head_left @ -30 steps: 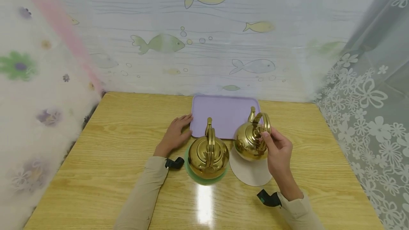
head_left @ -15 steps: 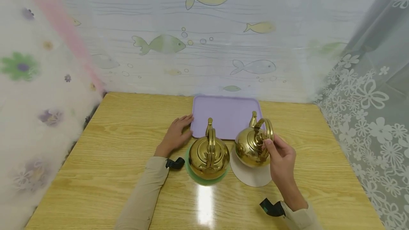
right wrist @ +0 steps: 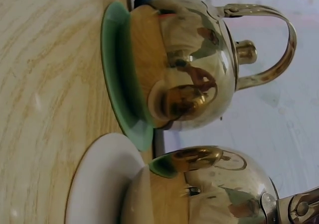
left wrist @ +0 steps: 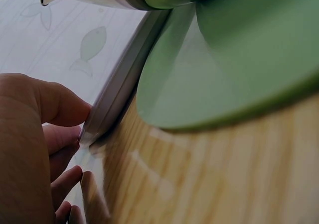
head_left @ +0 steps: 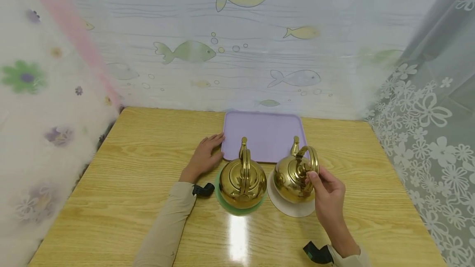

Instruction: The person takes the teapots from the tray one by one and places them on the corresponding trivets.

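My right hand [head_left: 329, 193] grips the arched handle of a shiny gold kettle [head_left: 295, 180], its spout facing the back. This kettle sits low over a round off-white mat [head_left: 295, 209]; in the right wrist view its base overlaps the off-white mat [right wrist: 97, 179]. To its left, a second gold kettle [head_left: 242, 184] stands upright on a round green mat [head_left: 237, 210], untouched. My left hand [head_left: 203, 155] lies with fingers extended at the left edge of a purple tray [head_left: 263, 135]. The left wrist view has the thumb and fingers right at the tray's rim [left wrist: 112, 94].
The wooden table [head_left: 148, 184] ends at a fish-print curtain [head_left: 237, 61] behind the tray. A floral sheet [head_left: 55, 135] hangs on the left and a flower-patterned sheer curtain [head_left: 426, 114] on the right. Both kettles stand just in front of the tray, side by side.
My right hand has drawn its kettle toward me and lower, from over the tray's front right corner to over the off-white mat. The left hand and the other kettle stay put.
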`<state>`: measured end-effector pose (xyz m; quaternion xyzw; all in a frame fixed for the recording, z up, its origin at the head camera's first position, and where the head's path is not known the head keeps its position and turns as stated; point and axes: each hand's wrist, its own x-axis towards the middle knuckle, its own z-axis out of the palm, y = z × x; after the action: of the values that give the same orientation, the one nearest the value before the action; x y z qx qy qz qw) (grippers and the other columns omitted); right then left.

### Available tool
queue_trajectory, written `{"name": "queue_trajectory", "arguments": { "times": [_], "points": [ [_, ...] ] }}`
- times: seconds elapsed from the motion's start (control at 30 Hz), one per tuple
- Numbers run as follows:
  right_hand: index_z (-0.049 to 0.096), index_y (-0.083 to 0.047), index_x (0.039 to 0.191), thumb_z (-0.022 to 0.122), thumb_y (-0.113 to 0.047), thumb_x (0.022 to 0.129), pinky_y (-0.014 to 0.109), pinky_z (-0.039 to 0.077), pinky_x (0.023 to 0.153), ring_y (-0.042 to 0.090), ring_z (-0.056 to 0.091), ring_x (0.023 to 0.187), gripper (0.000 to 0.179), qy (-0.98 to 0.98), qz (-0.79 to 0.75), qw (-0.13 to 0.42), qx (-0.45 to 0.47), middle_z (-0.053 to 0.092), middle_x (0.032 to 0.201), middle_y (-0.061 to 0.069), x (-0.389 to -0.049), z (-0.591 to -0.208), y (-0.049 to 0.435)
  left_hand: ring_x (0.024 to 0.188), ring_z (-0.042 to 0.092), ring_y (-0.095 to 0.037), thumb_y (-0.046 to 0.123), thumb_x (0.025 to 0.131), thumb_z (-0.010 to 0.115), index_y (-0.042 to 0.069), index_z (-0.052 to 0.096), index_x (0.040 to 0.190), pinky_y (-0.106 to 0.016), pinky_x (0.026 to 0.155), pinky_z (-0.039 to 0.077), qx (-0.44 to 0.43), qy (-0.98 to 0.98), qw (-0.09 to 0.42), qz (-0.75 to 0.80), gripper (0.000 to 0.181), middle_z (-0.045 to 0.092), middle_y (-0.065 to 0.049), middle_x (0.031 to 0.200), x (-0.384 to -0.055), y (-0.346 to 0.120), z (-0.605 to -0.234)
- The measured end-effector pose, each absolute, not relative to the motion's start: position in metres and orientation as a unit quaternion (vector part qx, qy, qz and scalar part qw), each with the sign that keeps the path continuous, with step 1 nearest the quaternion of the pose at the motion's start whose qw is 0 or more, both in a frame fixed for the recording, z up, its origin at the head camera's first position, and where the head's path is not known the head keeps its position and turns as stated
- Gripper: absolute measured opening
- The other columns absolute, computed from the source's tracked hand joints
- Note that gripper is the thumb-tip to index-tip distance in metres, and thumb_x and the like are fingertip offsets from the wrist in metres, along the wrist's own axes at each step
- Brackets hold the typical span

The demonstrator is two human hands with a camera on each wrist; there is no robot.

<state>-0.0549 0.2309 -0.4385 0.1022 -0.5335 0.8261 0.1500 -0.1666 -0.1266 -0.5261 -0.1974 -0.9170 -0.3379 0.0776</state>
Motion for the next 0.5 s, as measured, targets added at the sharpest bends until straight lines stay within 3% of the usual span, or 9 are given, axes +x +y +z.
{"name": "queue_trajectory", "arguments": {
  "times": [0.5],
  "points": [
    [0.064,0.021,0.118,0.045,0.018,0.098,0.022,0.058,0.076,0.015,0.067,0.086,0.027,-0.508,0.835,0.140,0.161,0.074,0.106,0.014,-0.0465,-0.4427,0.2328,0.146,0.039,-0.041,0.022,0.093,0.059,-0.002,0.049,0.148,-0.057,0.125,0.020,-0.206,-0.913,0.093,-0.339,0.060,0.047,-0.015,0.155,-0.1661,-0.1269,-0.5275]
  ]
}}
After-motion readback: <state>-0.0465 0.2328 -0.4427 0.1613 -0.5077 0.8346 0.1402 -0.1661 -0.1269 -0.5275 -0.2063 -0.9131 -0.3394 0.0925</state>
